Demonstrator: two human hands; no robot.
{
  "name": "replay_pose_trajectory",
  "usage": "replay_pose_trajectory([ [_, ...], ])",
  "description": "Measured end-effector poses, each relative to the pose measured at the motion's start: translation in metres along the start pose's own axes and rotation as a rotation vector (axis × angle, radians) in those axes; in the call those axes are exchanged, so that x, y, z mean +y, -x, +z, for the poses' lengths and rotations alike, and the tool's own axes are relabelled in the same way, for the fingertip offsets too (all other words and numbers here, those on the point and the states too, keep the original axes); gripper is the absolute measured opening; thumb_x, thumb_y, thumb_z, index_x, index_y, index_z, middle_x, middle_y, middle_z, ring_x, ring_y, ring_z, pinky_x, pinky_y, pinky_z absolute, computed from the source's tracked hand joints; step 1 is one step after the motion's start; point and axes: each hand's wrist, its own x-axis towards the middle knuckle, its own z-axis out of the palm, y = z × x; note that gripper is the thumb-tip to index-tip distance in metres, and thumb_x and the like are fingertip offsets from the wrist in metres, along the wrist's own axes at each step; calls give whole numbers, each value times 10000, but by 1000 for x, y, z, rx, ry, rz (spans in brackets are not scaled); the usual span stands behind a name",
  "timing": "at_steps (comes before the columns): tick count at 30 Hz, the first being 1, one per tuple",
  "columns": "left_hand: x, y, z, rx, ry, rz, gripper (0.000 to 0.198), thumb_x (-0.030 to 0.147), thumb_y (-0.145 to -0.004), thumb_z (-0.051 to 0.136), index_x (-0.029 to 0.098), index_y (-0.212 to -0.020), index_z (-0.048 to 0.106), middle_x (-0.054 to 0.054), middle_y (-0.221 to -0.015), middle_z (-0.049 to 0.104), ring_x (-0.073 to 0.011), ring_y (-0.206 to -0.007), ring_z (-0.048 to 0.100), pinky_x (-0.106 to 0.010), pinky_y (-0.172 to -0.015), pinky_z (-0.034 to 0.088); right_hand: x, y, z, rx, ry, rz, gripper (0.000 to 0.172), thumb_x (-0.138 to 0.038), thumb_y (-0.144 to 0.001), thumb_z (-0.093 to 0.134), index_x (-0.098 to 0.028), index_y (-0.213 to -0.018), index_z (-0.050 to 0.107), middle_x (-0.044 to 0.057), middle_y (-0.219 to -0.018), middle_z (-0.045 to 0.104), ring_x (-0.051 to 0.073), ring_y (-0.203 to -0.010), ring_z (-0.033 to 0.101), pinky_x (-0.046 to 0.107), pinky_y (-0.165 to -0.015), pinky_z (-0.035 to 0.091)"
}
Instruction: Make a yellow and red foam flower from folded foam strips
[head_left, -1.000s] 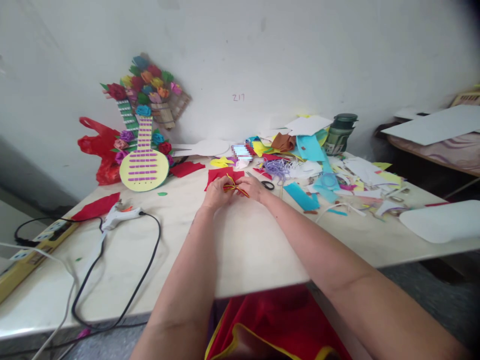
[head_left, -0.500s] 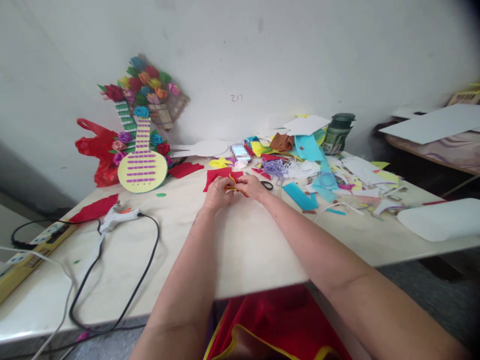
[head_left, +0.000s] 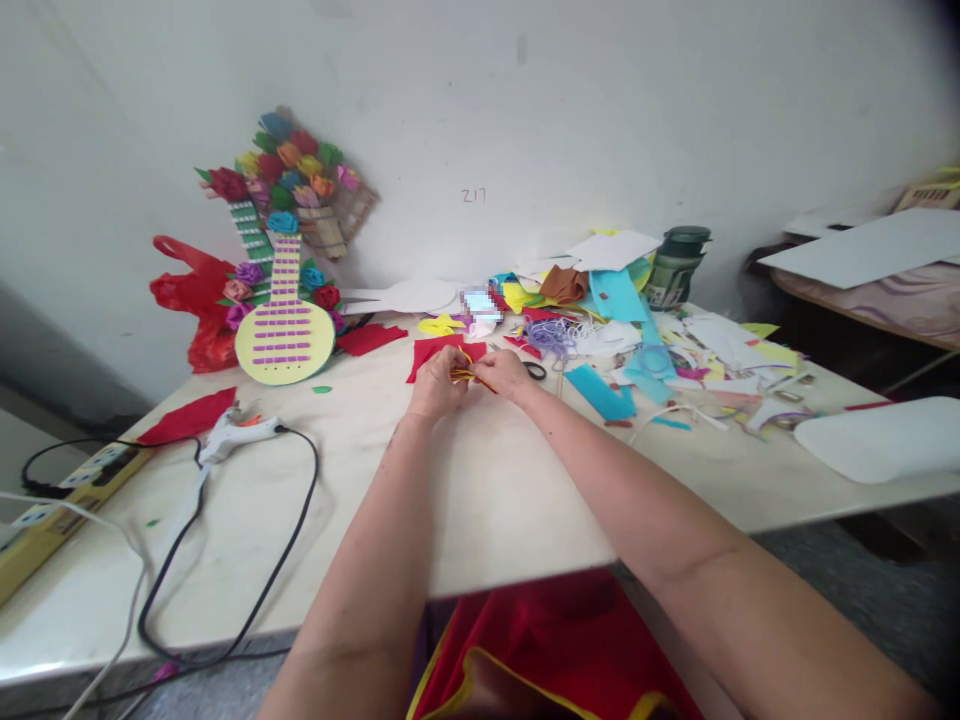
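Observation:
My left hand [head_left: 435, 383] and my right hand [head_left: 504, 375] meet over the middle of the white table [head_left: 487, 500]. Both pinch a small bundle of thin red and yellow strips [head_left: 466, 374], fingers closed on it. Just behind the hands lies a red felt piece [head_left: 433, 350]. Black-handled scissors [head_left: 534, 370] lie right beside my right hand.
A white glue gun [head_left: 238, 432] with a black cord [head_left: 277, 560] lies at the left. A yellow guitar-shaped craft with paper flowers [head_left: 285, 290] leans on the wall. Coloured paper and felt scraps [head_left: 652, 350] pile up at the right, with a green jar [head_left: 677, 265] behind.
My hands have shifted slightly back and closer together on the strips; the loose ends stick out less than before.

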Motion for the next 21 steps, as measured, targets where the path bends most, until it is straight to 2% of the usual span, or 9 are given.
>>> replay_pose_trajectory([
  [3, 1, 0, 1, 22, -72, 24, 229, 116, -620, 571, 221, -811, 499, -22, -810, 632, -178, -761, 606, -290, -691, 476, -2, 0, 0, 45, 108, 3, 248, -348, -693, 528, -171, -604, 678, 15, -590, 599, 131, -597, 503, 239, -548, 314],
  [8, 5, -1, 2, -5, -150, 101, 165, 128, -655, 559, 207, -795, 526, -39, -788, 617, -189, -770, 589, -291, -684, 466, 2, -2, 0, 78, 6, 62, 221, -307, -670, 502, -161, -565, 629, -6, -531, 512, 121, -563, 466, 235, -524, 295],
  [12, 11, -1, 2, -39, -147, 105, 170, 151, -668, 581, 193, -830, 555, -56, -825, 621, -194, -799, 586, -293, -703, 465, 4, -3, 1, 105, -29, 74, 208, -295, -651, 497, -165, -510, 577, -21, -492, 454, 113, -528, 420, 238, -505, 272],
  [17, 12, -2, 2, -68, -161, 85, 61, 162, -706, 581, 197, -756, 577, -43, -729, 602, -178, -728, 574, -278, -657, 451, 6, -4, 2, 82, -28, 63, 213, -277, -650, 486, -171, -480, 556, -20, -480, 450, 113, -521, 402, 240, -500, 266],
  [21, 11, -3, 2, -73, -179, 118, 97, 115, -713, 554, 201, -732, 594, -45, -719, 614, -179, -730, 566, -275, -642, 438, 8, -6, 1, 30, 4, 16, 256, -318, -684, 484, -169, -482, 535, -20, -482, 426, 108, -522, 390, 241, -501, 253],
])
